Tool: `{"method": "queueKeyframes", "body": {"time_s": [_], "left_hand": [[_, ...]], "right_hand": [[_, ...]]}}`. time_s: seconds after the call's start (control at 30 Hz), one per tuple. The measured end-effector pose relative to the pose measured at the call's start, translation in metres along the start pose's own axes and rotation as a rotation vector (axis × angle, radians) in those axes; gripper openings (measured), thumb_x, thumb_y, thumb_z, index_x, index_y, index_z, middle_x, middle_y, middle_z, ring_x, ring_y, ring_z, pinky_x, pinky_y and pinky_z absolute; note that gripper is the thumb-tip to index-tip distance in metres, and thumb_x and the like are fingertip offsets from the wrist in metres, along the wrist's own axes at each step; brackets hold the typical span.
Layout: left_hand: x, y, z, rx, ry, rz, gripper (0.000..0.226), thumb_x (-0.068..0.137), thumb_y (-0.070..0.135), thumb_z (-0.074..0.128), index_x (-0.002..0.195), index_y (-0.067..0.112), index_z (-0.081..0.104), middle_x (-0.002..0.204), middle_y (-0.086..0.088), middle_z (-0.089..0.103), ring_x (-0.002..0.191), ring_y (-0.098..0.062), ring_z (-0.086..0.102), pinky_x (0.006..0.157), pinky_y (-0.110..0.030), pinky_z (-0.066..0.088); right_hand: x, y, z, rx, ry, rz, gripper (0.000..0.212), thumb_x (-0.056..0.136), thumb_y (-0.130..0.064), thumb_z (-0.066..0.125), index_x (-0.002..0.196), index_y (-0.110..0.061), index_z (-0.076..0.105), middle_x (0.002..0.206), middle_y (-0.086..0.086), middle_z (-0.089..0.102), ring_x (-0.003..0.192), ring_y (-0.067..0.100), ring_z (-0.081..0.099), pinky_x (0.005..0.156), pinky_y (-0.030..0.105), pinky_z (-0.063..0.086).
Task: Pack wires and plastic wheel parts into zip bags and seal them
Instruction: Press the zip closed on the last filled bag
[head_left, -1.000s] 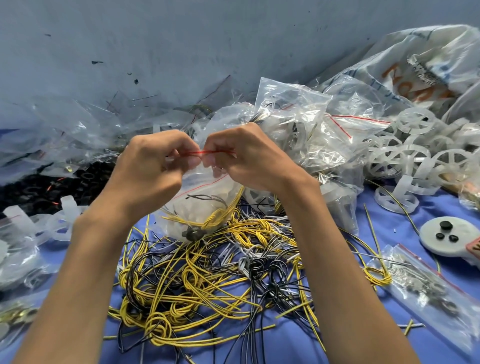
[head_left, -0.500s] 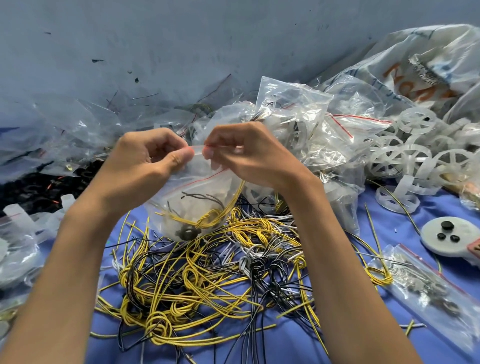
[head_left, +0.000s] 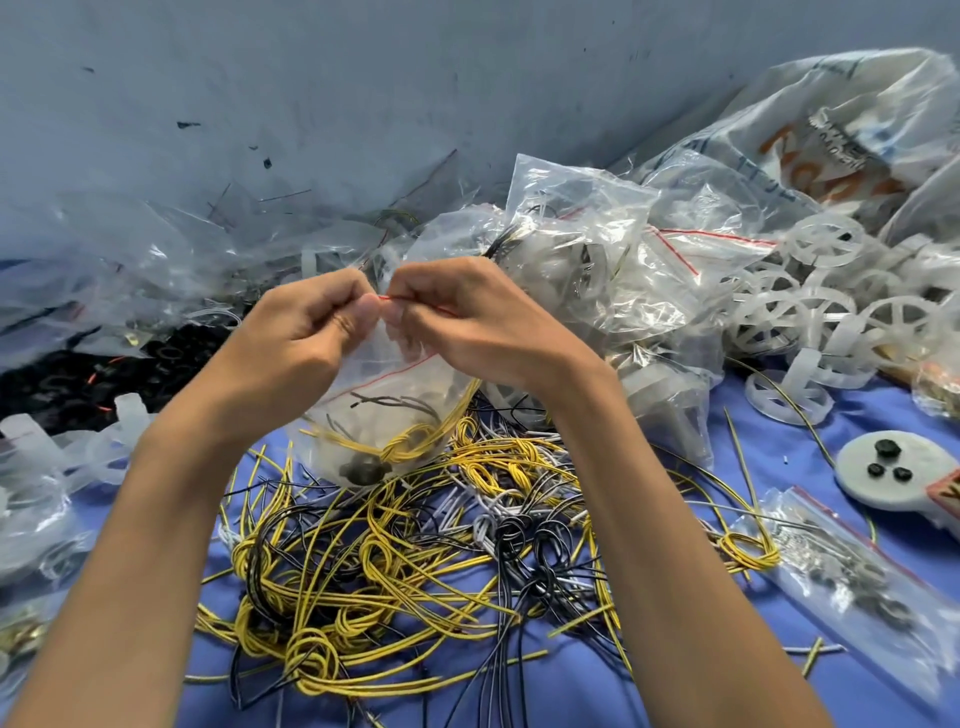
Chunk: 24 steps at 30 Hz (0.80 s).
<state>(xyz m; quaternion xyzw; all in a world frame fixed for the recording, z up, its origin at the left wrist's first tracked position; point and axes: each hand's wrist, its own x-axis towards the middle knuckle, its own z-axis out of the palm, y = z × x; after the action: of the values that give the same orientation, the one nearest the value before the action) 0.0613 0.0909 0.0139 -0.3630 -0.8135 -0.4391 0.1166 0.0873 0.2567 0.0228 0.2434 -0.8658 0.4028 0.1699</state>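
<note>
I have both hands up over the bench (head_left: 779, 452), working the mouth of one zip bag (head_left: 384, 400). My left hand (head_left: 301, 338) is curled with thumb and fingers pinching the top edge of the bag. My right hand (head_left: 467, 322) pinches the red zip strip (head_left: 415, 304) just beside it, the two thumbs almost touching. The bag hangs from that grip, its bottom touching or just above the loose wire pile (head_left: 389, 561).

Inside the bag I can see a knotted yellow wire bundle (head_left: 410, 447), some thin dark wires and a dark round part (head_left: 363, 470) at the bottom. So I judge this bag filled and the step in hand to be the sealing. I cannot tell how much of the strip is pressed shut. A second red line crosses the bag lower down, which suggests the mouth is not closed along its whole length.

Behind my hands a heap of packed bags (head_left: 597, 270) shows that a good share of the job is done. Plenty is left, though. The pile under my arms holds many yellow, black and white bundles, and a mound of white plastic wheels (head_left: 821, 312) lies unbagged to the right. A flat bag of small metal parts (head_left: 852, 582) lies near my right forearm.
</note>
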Motion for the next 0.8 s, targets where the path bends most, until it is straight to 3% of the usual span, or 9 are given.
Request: {"method": "queueKeyframes", "body": {"time_s": [0.27, 0.4, 0.53, 0.63, 0.73, 0.8], "left_hand": [[0.001, 0.006, 0.0, -0.209, 0.058, 0.003, 0.021, 0.087, 0.026, 0.046, 0.067, 0.018, 0.047, 0.059, 0.007, 0.039, 0.056, -0.005, 0.033, 0.052, -0.016, 0.027], [0.001, 0.0, -0.006, -0.08, 0.017, 0.021, 0.023, 0.085, 0.028, 0.05, 0.064, 0.019, 0.051, 0.057, 0.009, 0.05, 0.054, -0.005, 0.038, 0.053, -0.018, 0.031], [-0.002, -0.006, -0.01, -0.026, 0.044, 0.004, 0.018, 0.082, 0.03, 0.053, 0.068, 0.019, 0.055, 0.058, 0.002, 0.052, 0.054, -0.008, 0.04, 0.052, -0.02, 0.031], [-0.001, -0.008, -0.012, -0.022, 0.063, -0.021, 0.018, 0.086, 0.031, 0.062, 0.071, 0.023, 0.057, 0.057, 0.005, 0.054, 0.054, -0.01, 0.041, 0.051, -0.023, 0.032], [0.001, -0.01, -0.01, -0.003, 0.083, -0.026, 0.02, 0.09, 0.013, 0.06, 0.072, 0.022, 0.059, 0.065, 0.0, 0.062, 0.061, -0.022, 0.05, 0.058, -0.028, 0.039], [0.0, -0.008, -0.008, 0.026, 0.089, -0.01, 0.02, 0.089, 0.007, 0.06, 0.074, 0.021, 0.06, 0.072, -0.012, 0.066, 0.066, -0.036, 0.057, 0.065, -0.04, 0.048]], "right_hand": [[0.0, -0.008, -0.012, 0.028, 0.019, -0.073, 0.02, 0.091, -0.007, 0.054, 0.074, 0.003, 0.059, 0.071, 0.026, 0.058, 0.062, 0.029, 0.051, 0.06, 0.041, 0.042], [-0.002, 0.001, -0.02, 0.039, 0.005, -0.028, 0.023, 0.091, -0.015, 0.061, 0.079, 0.003, 0.066, 0.072, 0.026, 0.064, 0.064, 0.037, 0.058, 0.057, 0.042, 0.043], [-0.006, 0.007, -0.022, 0.013, 0.013, -0.02, 0.019, 0.09, -0.009, 0.061, 0.077, 0.004, 0.066, 0.067, 0.017, 0.065, 0.058, 0.026, 0.058, 0.058, 0.037, 0.047], [-0.004, 0.004, -0.017, -0.007, 0.052, -0.044, 0.018, 0.089, -0.009, 0.062, 0.079, 0.005, 0.066, 0.068, 0.02, 0.064, 0.063, 0.033, 0.058, 0.058, 0.04, 0.047], [-0.003, 0.001, -0.012, -0.031, 0.024, -0.026, 0.018, 0.09, -0.007, 0.059, 0.082, 0.007, 0.066, 0.071, 0.023, 0.063, 0.058, 0.025, 0.051, 0.058, 0.036, 0.042], [-0.002, 0.002, -0.009, -0.057, 0.005, -0.015, 0.019, 0.091, -0.01, 0.059, 0.083, 0.006, 0.066, 0.072, 0.023, 0.064, 0.058, 0.02, 0.049, 0.056, 0.034, 0.04]]}}
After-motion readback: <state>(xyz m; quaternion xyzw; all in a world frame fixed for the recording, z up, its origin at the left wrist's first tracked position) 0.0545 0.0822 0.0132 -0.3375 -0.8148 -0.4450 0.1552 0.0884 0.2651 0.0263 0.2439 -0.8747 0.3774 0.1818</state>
